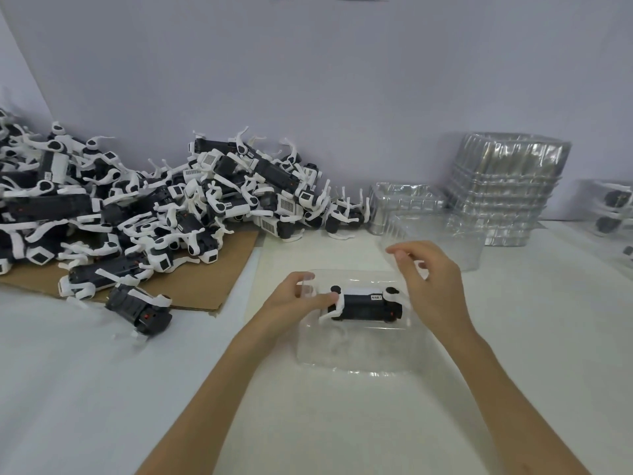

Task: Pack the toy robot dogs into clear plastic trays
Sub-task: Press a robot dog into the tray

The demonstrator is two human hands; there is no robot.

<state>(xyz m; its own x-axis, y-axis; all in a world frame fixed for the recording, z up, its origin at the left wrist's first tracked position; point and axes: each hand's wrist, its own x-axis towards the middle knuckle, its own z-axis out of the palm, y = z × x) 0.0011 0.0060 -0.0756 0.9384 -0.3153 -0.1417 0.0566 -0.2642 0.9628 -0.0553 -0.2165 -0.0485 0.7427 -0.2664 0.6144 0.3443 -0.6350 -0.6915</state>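
A black-and-white toy robot dog lies on its side in a clear plastic tray on the white table in front of me. My left hand grips the tray's left rim, its thumb against the dog's white front leg. My right hand hovers over the dog's right end and pinches the edge of a second clear tray, which is blurred and lifted above the first.
A big heap of toy dogs lies at the left, partly on brown cardboard. One loose dog sits near the cardboard's front edge. Stacks of empty clear trays stand at the back right, packed trays at the far right.
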